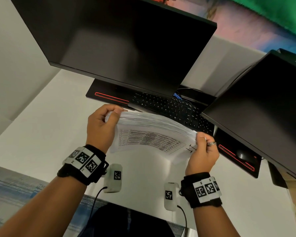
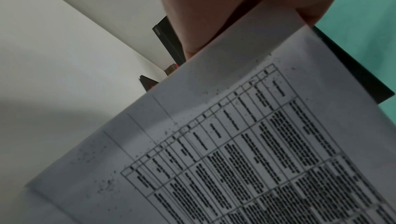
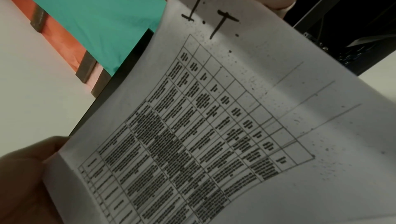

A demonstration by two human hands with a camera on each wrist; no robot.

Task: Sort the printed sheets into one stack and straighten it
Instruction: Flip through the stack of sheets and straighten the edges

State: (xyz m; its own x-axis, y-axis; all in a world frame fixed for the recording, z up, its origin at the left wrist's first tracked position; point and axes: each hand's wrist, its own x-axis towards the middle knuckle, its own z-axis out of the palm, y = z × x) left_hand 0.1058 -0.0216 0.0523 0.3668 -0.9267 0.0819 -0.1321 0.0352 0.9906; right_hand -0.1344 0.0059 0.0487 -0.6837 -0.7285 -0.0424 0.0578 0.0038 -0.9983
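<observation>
Your left hand [image 1: 99, 127] and right hand [image 1: 202, 154] each grip one end of the paper stack [image 1: 150, 132]. Stack spans between them, bowed, lifted off the desk [image 1: 41, 127]. Keyboard [image 1: 174, 108] sits just beyond your fingers.

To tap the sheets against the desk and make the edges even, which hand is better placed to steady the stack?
Likely the left hand: it wraps the end of the stack with fingers curled over the top edge. The right hand only pinches the other end.

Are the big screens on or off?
Off, it seems: both monitors are plain black, showing no picture.
</observation>
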